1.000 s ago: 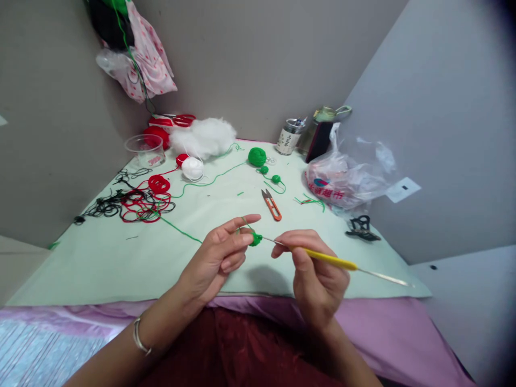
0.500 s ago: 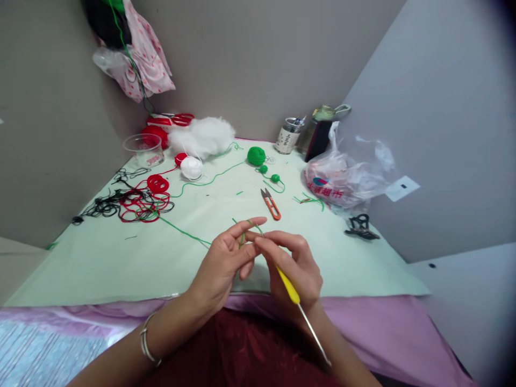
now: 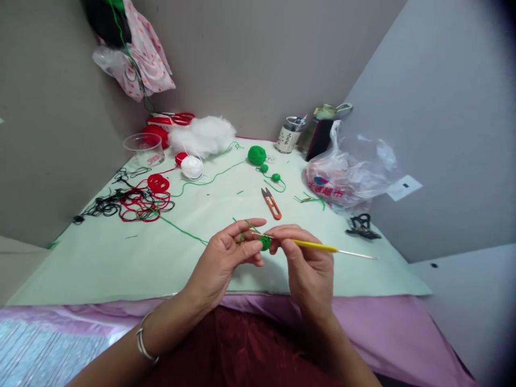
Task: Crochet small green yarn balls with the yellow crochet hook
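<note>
A small green crochet piece (image 3: pixel 265 243) is pinched between the thumb and fingers of my left hand (image 3: pixel 226 255). Green yarn (image 3: pixel 183 231) runs from the table up to that hand and loops over its raised index finger. My right hand (image 3: pixel 308 266) grips a crochet hook (image 3: pixel 316 245) by its yellow handle, level and pointing left. The hook's metal shaft passes across the top of the green piece, close to the left fingers. Beyond my hands lie orange thread snips (image 3: pixel 272 204), blades pointing away from me.
Tangled black yarn (image 3: pixel 108 203) and red yarn (image 3: pixel 143 207) lie at left, near a clear plastic cup (image 3: pixel 145 153) and white stuffing (image 3: pixel 203 137). A green yarn ball (image 3: pixel 257 155) sits at the back. On the right are a plastic bag (image 3: pixel 342 177) and a black hair clip (image 3: pixel 363 227).
The hook swung from level to steeply tilted down toward me, then back to level. My right hand came in to the left hand and is now slightly apart, the green piece visible again.
</note>
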Tool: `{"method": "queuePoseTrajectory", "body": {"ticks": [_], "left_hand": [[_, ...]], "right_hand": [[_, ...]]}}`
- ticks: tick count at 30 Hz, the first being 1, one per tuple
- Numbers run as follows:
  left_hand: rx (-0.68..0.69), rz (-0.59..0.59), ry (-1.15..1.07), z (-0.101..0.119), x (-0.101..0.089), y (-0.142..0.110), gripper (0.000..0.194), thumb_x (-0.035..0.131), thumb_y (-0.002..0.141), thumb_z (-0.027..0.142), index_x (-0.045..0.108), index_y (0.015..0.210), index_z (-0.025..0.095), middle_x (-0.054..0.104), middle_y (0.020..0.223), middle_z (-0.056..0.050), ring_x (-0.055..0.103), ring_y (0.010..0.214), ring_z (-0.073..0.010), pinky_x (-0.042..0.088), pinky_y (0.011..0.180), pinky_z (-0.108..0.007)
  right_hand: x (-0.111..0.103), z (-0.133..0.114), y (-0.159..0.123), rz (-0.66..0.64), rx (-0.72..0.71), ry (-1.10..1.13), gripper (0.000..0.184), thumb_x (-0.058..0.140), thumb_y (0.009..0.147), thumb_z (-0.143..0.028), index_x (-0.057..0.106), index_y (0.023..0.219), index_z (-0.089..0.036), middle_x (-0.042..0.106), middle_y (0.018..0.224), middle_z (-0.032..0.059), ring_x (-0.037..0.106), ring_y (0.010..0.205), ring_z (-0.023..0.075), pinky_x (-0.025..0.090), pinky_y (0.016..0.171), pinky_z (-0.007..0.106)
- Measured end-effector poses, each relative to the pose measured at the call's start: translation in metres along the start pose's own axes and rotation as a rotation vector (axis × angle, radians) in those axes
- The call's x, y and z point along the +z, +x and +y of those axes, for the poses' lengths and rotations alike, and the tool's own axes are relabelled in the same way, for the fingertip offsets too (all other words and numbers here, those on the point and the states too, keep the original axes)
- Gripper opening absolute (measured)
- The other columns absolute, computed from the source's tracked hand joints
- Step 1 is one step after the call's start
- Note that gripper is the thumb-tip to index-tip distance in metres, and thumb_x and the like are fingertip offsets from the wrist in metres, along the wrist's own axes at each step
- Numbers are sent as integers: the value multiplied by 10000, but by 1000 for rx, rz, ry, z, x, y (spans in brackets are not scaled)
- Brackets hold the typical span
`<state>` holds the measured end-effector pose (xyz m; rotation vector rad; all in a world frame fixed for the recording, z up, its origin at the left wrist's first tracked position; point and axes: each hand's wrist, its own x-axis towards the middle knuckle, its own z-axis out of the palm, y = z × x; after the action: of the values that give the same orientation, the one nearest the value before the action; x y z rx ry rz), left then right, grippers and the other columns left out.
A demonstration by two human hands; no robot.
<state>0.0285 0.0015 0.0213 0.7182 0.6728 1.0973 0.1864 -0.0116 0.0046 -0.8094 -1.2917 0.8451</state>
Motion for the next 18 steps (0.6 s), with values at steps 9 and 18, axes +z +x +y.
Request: {"method": "queuePoseTrajectory", "body": {"ticks": [9, 18], "left_hand": [[-29, -5, 3, 4, 5, -3, 543, 893, 805, 225, 723, 1320, 190, 676, 816, 23, 496, 503, -31, 428, 473, -157], [-176, -147, -125, 10, -4, -2, 364, 846, 819, 169, 810, 1180, 194, 619, 866, 27, 247, 438, 45, 205, 397, -132]], "right_hand": [[-1, 3, 1, -56, 11, 83, 163, 658, 1023, -254, 818, 1035, -281, 737, 980, 28, 663, 776, 145, 563, 725, 311], [-6, -1, 11, 19, 175, 306, 175, 687, 991, -321, 785, 888, -219, 681, 800, 15, 620, 607, 116, 536, 559, 251]]}}
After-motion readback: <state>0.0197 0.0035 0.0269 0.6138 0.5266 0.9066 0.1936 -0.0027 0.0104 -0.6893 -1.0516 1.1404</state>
